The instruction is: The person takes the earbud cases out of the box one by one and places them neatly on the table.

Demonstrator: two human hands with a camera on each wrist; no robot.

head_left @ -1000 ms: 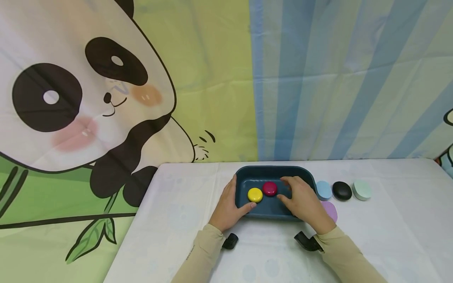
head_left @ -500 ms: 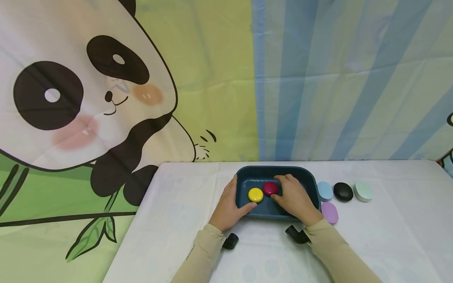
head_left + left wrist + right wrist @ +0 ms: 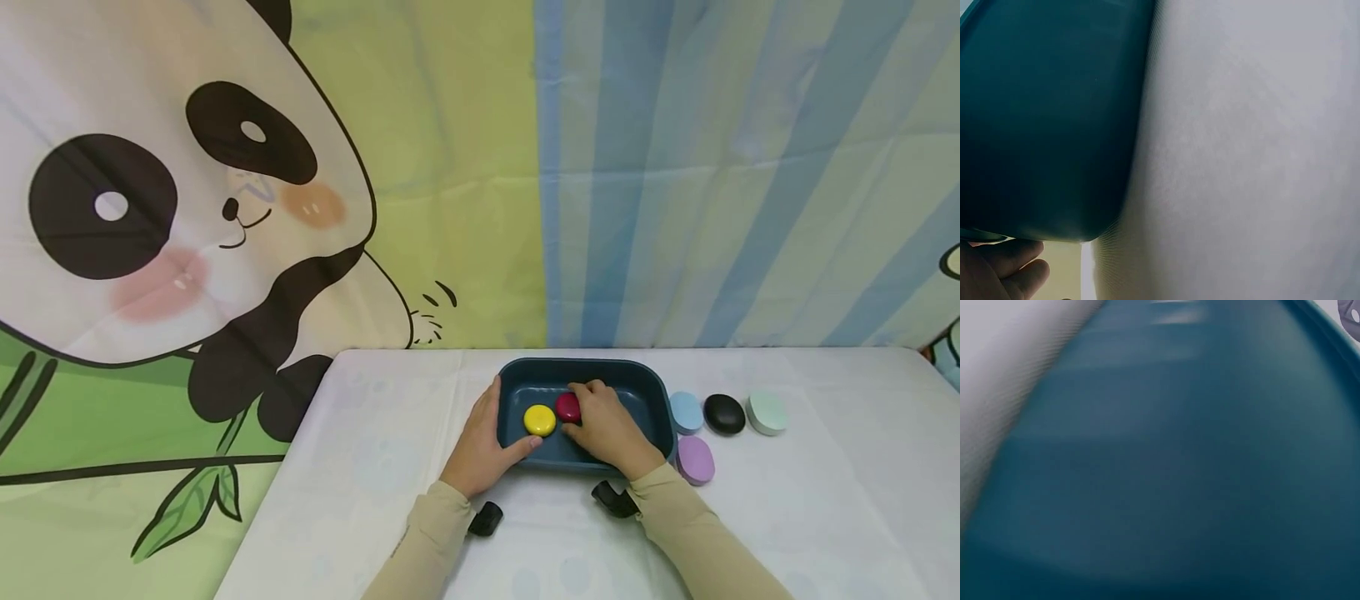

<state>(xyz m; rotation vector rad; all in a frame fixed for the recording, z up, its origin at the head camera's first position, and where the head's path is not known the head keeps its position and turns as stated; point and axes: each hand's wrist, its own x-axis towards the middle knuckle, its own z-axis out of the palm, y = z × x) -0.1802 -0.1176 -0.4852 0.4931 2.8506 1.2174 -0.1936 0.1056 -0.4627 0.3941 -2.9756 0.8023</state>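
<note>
One red disc [image 3: 567,407], in hand, inside a dark blue tray [image 3: 558,461]

Item: red disc, rounded and glossy, on the tray's floor near the middle. The right hand [image 3: 611,429] appears to pinch it, index finger at the far side, thumb at the near side. Handling, by my estimate: light, stiff, not fragile, rather slippery on the polished face. Best hold: low on opposite edges, across the widest part, since a pinch on the domed top would likely skid.

Adjoining: one yellow disc [image 3: 539,421], equally shiny, just left of the red; whether the two touch, I cannot tell from where I stand. It crowds that flank, so the free side is the right.

Container: the tray, smooth, probably rigid plastic, raised walls all round, which the right wrist must clear. The left hand [image 3: 480,450] holds its near left corner, fingers along the outer wall, thumb over the front rim.

Outside the tray, to the right, on the white-covered table [image 3: 832,500]: light blue disc [image 3: 686,412] close by the wall, black disc [image 3: 724,414], pale green disc [image 3: 767,413], in a row; purple disc [image 3: 696,460], nearer the person, beside the right forearm.
</note>
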